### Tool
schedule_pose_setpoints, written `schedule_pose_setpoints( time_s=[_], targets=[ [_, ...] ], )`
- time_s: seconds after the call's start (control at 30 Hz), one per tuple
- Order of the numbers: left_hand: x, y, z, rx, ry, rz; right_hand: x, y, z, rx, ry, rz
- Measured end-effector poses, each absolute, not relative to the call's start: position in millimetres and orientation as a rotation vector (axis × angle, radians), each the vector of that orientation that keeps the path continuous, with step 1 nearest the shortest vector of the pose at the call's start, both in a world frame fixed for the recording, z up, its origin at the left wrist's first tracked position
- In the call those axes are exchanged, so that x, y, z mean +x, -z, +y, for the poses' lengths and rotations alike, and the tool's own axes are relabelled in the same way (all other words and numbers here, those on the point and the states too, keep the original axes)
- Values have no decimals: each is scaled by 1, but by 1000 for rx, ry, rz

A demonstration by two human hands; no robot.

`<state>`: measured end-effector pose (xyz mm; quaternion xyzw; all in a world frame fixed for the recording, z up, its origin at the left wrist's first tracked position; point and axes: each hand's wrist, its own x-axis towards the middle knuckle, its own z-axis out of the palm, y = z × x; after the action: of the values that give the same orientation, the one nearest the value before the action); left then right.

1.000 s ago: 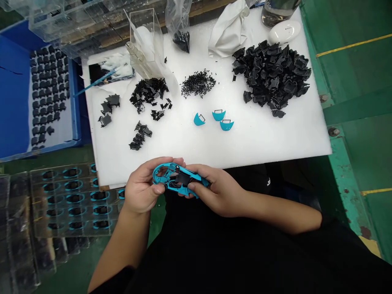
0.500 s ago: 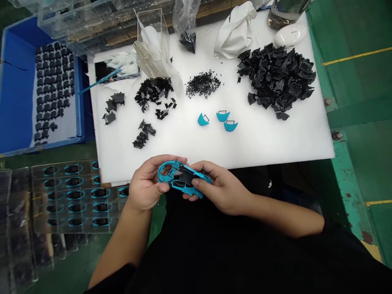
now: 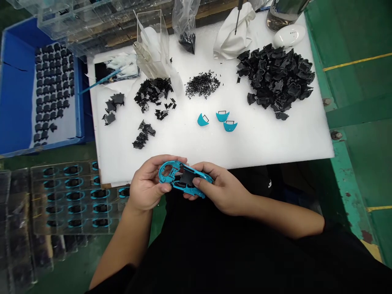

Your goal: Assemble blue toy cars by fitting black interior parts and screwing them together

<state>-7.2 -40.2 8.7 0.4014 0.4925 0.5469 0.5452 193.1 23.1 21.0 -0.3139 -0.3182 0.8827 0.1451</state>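
Observation:
A blue plastic shell (image 3: 168, 178) with a black insert (image 3: 186, 178) is held in front of my body, at the near edge of the table. My left hand (image 3: 146, 183) grips its rounded left end, thumb at the lower rim and fingers behind. Around the right end my right hand (image 3: 218, 187) is closed, its thumb pressing on the black insert. The fingers beneath the shell are partly hidden. Beyond my hands, three small blue curved pieces (image 3: 230, 126) with thin black frames lie on the white foam board (image 3: 269, 141).
Piles of small black flat parts (image 3: 153, 92), tiny screw-like pieces (image 3: 202, 85) and black moulded parts (image 3: 278, 79) lie on the board. A blue bin (image 3: 15, 98) and clear trays of blue shells (image 3: 65, 200) stand left. A screwdriver shaft (image 3: 238, 20) hangs over a white cloth (image 3: 225, 41).
The dark screwdriver shaft has come into view at the top, above the white cloth. My hands and the shell have hardly moved, shifting very slightly right.

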Motion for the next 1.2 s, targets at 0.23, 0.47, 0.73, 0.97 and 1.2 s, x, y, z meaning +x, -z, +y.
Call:
schedule_pose_setpoints(
  time_s=[0.23,0.47,0.73,0.97,1.2],
  targets=[
    [-8,-9,-42,953,-1295,1184,193,-19,21,-817,-2502,-977],
    [-5,-9,-45,934,-1277,1238,192,-20,19,-831,-2328,-1101],
    [-2,-13,-46,879,-1278,1382,191,-25,23,-870,-2359,-1081],
    [0,-18,-46,876,-1266,1356,192,-15,26,-735,-2614,-749],
    [0,-18,-46,878,-1250,1329,193,-10,27,-551,-2785,-463]
  ],
)
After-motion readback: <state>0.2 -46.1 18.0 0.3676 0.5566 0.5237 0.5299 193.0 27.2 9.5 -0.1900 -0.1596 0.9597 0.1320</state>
